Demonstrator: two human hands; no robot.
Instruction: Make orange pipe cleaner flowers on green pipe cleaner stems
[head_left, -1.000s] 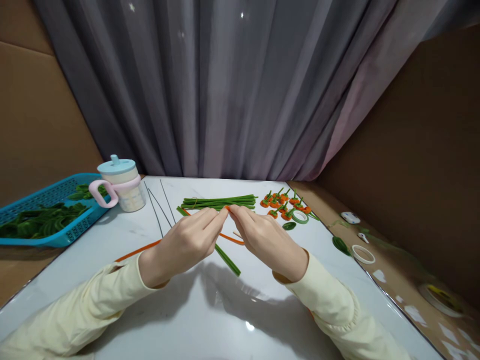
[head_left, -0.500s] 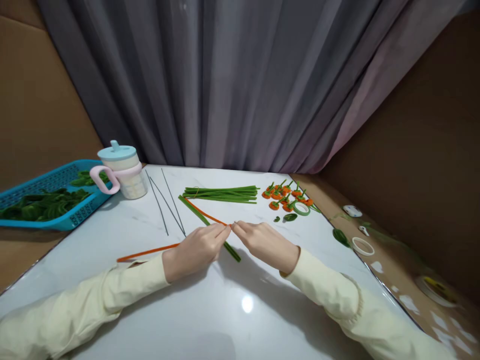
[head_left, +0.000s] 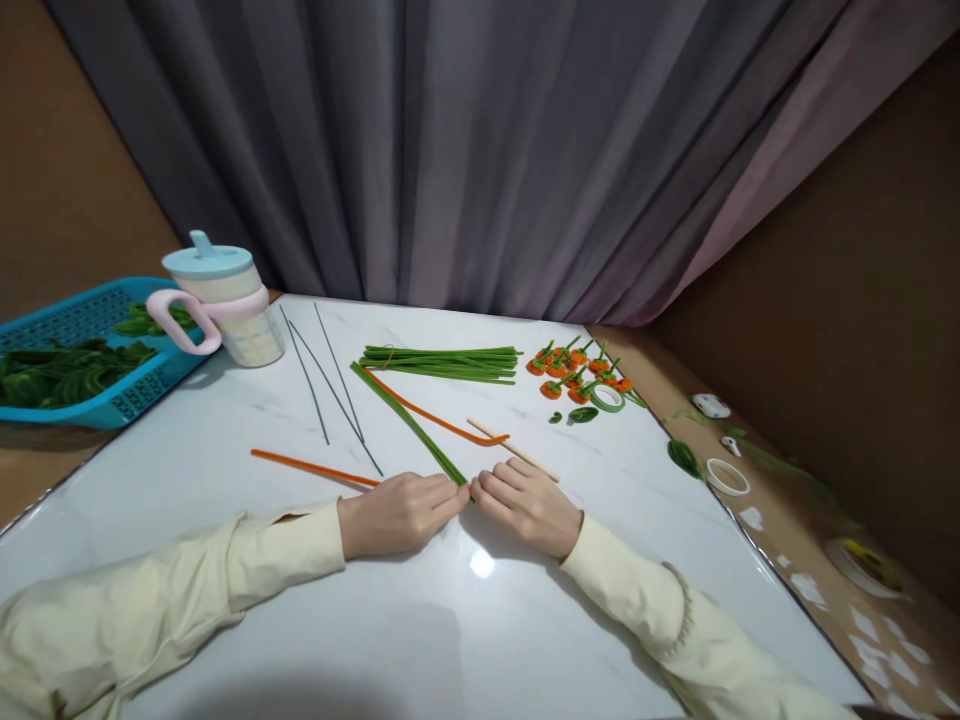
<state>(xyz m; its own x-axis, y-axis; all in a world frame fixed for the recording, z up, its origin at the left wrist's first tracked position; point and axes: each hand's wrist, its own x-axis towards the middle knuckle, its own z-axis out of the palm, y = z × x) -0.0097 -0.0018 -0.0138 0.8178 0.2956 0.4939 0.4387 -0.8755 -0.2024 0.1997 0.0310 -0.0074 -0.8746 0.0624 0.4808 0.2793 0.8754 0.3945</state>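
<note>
Both hands rest low on the white bench (head_left: 225, 440), fingertips meeting at the near end of a green stem (head_left: 409, 424). The left hand (head_left: 397, 512) is curled, pinching that end together with the right hand (head_left: 529, 503); whether each truly grips it I cannot tell for sure, but the fingers are closed on it. The stem lies flat, its long axis running from the hands away and to the left, toward the green bundle (head_left: 442, 363). An orange stem (head_left: 439, 422) runs beside it and bends near a wooden stick (head_left: 514, 450); a second orange piece (head_left: 311, 467) lies left of the left hand.

The bare bench in front of the sleeves is wide open; the right edge drops to a brown floor strewn with tape rings (head_left: 726, 477). The cup (head_left: 221, 300) and blue basket (head_left: 75, 360) crowd the far left corner.

A second ago the hands were raised further out, by the bundle; now they have come down nearer the body
</note>
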